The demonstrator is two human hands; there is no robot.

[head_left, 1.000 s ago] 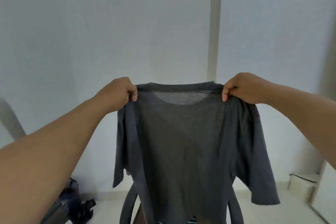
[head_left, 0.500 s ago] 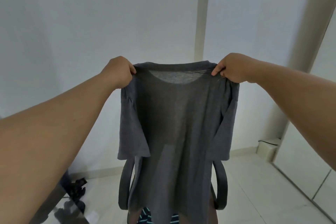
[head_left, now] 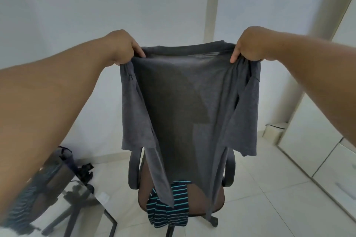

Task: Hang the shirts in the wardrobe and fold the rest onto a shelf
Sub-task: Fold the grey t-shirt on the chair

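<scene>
One head-worn wide-angle camera looks forward and down, close above outstretched arms.

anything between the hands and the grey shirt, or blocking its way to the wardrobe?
Nothing between: left hand and right hand already grip the grey T-shirt at its shoulders. It hangs over the office chair and striped garment. No open wardrobe or rail is visible.

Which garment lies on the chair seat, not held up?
The navy striped garment; the plain grey T-shirt hangs from the left hand and right hand.

White walls [head_left: 77, 5] w/ pillar [head_left: 212, 5]; tiled floor [head_left: 260, 198]; office chair [head_left: 229, 169]; white cabinets [head_left: 317, 150] rt.
</scene>
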